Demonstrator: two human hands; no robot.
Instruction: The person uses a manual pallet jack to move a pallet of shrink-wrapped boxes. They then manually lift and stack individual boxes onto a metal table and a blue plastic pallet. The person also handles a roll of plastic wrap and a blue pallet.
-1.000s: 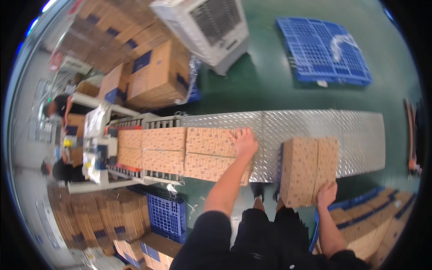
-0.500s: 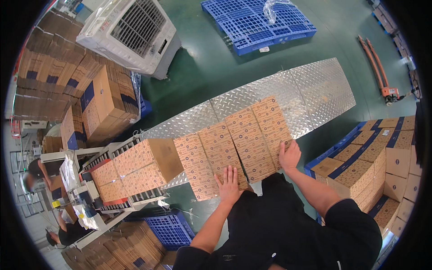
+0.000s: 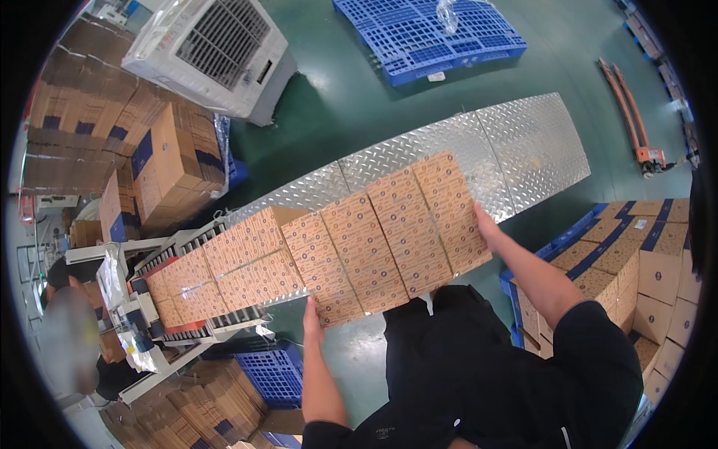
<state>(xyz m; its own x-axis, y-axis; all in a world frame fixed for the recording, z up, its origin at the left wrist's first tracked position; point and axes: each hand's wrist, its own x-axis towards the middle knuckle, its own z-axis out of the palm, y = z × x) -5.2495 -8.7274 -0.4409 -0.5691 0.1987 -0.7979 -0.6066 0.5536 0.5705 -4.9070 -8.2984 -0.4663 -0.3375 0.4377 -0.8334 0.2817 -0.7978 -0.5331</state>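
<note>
Two patterned tan cardboard boxes, the left box and the right box, lie side by side across the metal tread-plate table. My left hand presses against the left box's outer end near its front corner, its fingers partly hidden. At the opposite end, my right hand is against the right box's outer side, with most fingers out of sight. The pair is held between both hands. More matching boxes reach from the roller conveyor right up to the left box.
A taping machine stands over the conveyor, with a blurred person beyond. Stacked boxes on a blue pallet are at right. Flat cartons, an air cooler, a blue pallet and an orange pallet jack stand around.
My left hand has moved from the left box's top to its outer end, and my right hand farther along the right side. The conveyor boxes have advanced rightward against the left box.
</note>
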